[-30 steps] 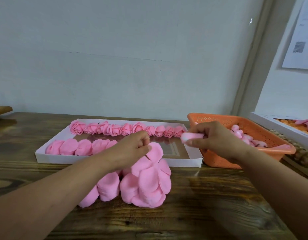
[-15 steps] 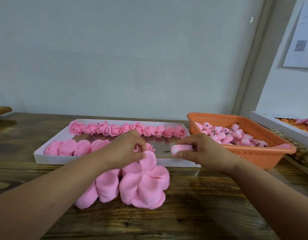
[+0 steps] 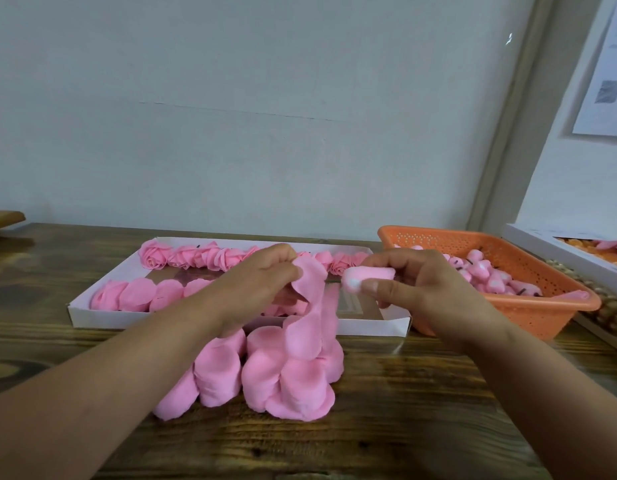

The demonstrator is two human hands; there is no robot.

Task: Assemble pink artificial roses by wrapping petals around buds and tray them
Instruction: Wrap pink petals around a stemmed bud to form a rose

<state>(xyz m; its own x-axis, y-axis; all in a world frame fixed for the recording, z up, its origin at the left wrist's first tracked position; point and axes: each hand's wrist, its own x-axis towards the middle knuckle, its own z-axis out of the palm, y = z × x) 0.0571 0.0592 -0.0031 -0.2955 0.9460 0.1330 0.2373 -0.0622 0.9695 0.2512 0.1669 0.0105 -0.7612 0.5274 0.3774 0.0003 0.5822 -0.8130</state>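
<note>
Now soft pink petal strip (image 3: 312, 306) in left hand (image 3: 262, 289), rounded bud (image 3: 367, 277) in right hand (image 3: 414, 292)

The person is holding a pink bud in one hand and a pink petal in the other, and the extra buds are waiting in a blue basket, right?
Almost. The basket is orange, not blue, as the head view shows. The rest holds: the right hand holds a pink bud, the left hand a pink petal, and spare buds lie in that basket.
</note>
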